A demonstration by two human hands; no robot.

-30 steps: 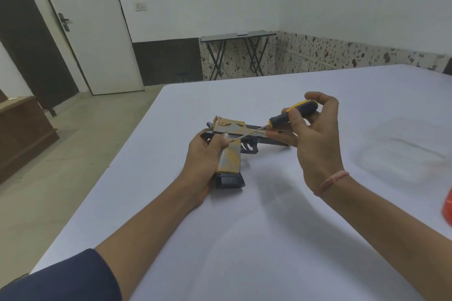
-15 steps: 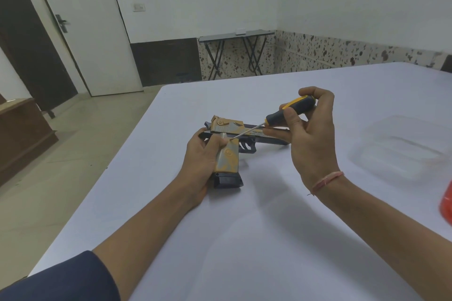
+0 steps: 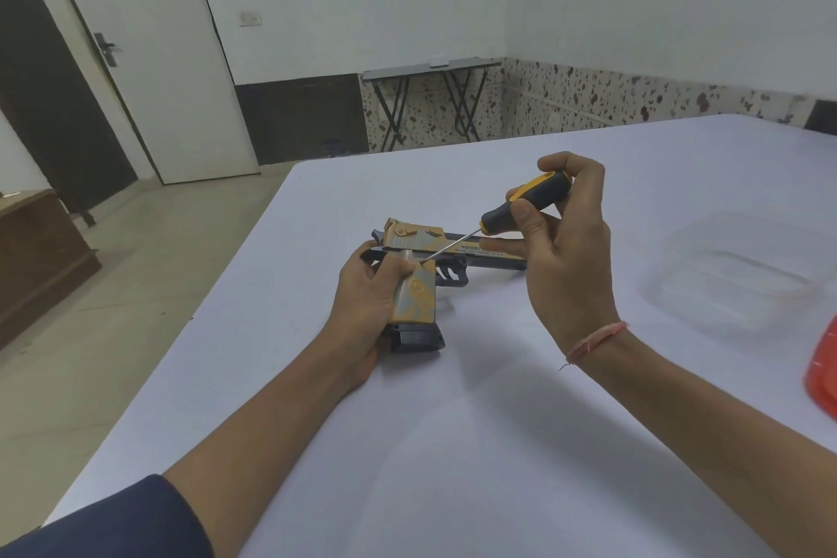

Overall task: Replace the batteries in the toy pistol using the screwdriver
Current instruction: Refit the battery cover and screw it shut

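Note:
A yellow, grey and dark blue toy pistol (image 3: pixel 419 285) lies on its side on the white table (image 3: pixel 453 444), grip toward me, barrel pointing right. My left hand (image 3: pixel 367 299) wraps the grip from the left, thumb on top. My right hand (image 3: pixel 561 249) pinches the black and yellow handle of a screwdriver (image 3: pixel 521 204). Its thin shaft slants down to the left, and the tip rests on the top of the grip beside my left thumb. No batteries are visible.
A clear plastic container (image 3: pixel 733 272) sits on the table to the right. A red object (image 3: pixel 822 372) shows at the right edge. The table's left edge drops to the floor. A small folding table (image 3: pixel 430 73) stands by the far wall.
The right hand has shifted slightly on the screwdriver handle while the tip stays on the grip. The left hand and pistol hold their place.

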